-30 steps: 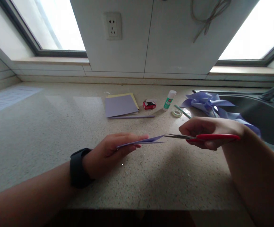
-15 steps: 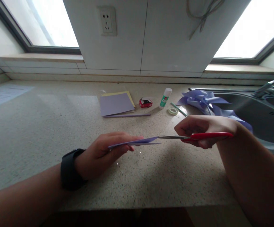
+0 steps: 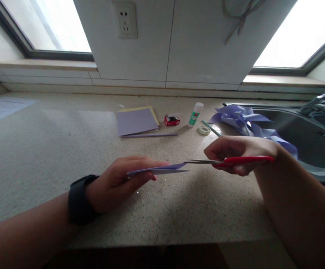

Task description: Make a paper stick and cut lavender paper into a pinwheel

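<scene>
countertop (image 3: 53, 149) open; scissors (image 3: 224, 162) meet folded paper (image 3: 162, 169) edge.

Folded lilac paper sheet (image 3: 162, 170): near half hidden inside the left hand (image 3: 117, 183).
Red-handled scissors (image 3: 229, 161): handle loops covered by the right hand (image 3: 238, 153); whether the blade tips touch the paper cannot be told.
Small red box (image 3: 172, 120): print too small to read.
Steel sink (image 3: 313, 138), right: cut by the frame edge.
Both forearms: cut by the near edge.
</scene>
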`<state>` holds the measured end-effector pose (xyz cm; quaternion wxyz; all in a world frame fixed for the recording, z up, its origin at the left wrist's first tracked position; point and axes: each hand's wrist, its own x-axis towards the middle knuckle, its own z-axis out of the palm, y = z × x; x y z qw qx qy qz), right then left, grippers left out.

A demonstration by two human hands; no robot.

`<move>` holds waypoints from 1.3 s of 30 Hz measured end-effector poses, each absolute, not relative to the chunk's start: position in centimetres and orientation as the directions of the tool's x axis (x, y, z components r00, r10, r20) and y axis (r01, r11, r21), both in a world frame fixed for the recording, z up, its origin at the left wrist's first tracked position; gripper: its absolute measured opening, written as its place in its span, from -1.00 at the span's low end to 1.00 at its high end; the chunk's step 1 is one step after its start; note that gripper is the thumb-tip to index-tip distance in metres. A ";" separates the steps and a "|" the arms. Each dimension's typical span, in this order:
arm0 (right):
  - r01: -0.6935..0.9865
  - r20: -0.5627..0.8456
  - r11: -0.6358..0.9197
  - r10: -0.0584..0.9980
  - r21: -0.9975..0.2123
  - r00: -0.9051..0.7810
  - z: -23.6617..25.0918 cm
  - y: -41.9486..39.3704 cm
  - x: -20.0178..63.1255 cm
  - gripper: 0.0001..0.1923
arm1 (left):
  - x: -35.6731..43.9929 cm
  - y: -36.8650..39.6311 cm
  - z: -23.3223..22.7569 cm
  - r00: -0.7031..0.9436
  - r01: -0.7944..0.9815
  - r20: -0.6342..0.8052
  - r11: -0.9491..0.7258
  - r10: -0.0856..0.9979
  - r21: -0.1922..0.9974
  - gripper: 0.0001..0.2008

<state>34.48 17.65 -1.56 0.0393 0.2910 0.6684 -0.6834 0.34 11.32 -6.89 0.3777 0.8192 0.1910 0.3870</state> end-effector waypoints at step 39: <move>0.419 -0.443 -0.143 0.260 -0.897 -0.858 -2.7 17.3 33.5 -0.49 | 0.2 11.1 -6.4 0.657 0.033 0.475 -0.651 0.586 0.758 -0.62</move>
